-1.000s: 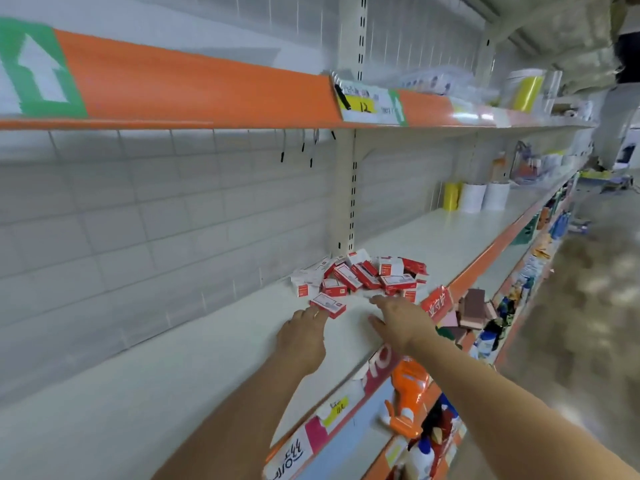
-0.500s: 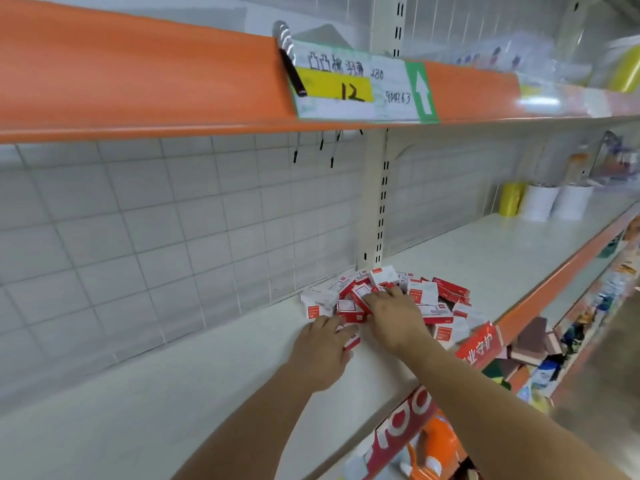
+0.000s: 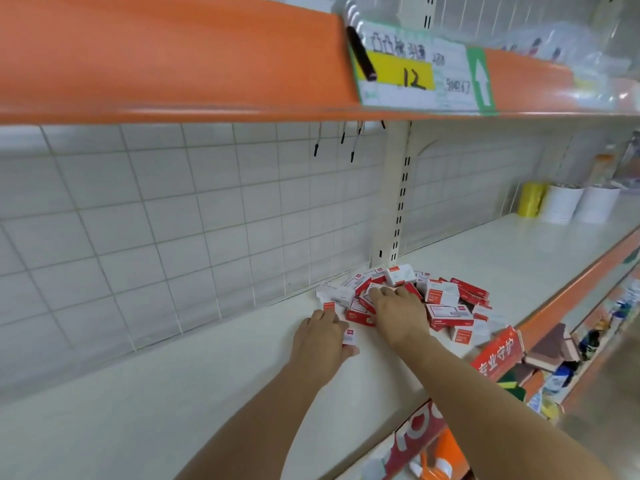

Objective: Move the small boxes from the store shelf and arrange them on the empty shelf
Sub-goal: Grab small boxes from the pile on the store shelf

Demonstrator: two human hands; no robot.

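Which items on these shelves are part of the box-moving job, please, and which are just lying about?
Job: pile of small red-and-white boxes; white shelf; left hand; right hand.
Lying about: yellow roll; white rolls; price label.

hands (image 3: pixel 360 323): 2 | white tubs (image 3: pixel 581 203): 2 | yellow roll (image 3: pixel 530 199): 1

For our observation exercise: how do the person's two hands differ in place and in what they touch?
The left hand lies on the bare shelf at the pile's edge, one small box against it; the right hand reaches further, fingers on top of the heaped boxes. Both lie palm down, knuckles up.
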